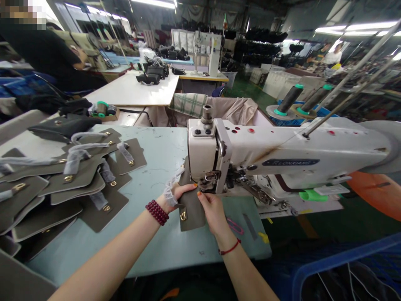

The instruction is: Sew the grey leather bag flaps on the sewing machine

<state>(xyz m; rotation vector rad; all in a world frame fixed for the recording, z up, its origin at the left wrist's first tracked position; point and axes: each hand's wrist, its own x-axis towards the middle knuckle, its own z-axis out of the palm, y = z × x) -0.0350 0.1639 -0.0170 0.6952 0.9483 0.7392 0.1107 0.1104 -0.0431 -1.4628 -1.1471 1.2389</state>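
Note:
A grey bag panel [192,211] with a gold buckle [183,215] lies under the head of a white sewing machine [250,144]. My left hand [178,195], with dark red beads at the wrist, is closed on the panel's left side, its thumb on top near the needle area. A strap in clear plastic wrap [171,189] bunches against that hand. My right hand [215,213], wearing a red string bracelet, pinches the panel's right edge between thumb and fingers. The needle and presser foot are mostly hidden by the machine head.
Similar grey panels [75,179] with wrapped straps are heaped on the left of the pale blue table [150,246]. Pink scissors-like handles [234,225] lie right of my hand. Thread spools [290,99] stand behind the machine. A blue crate [297,271] sits lower right. Another person [40,50] is upper left.

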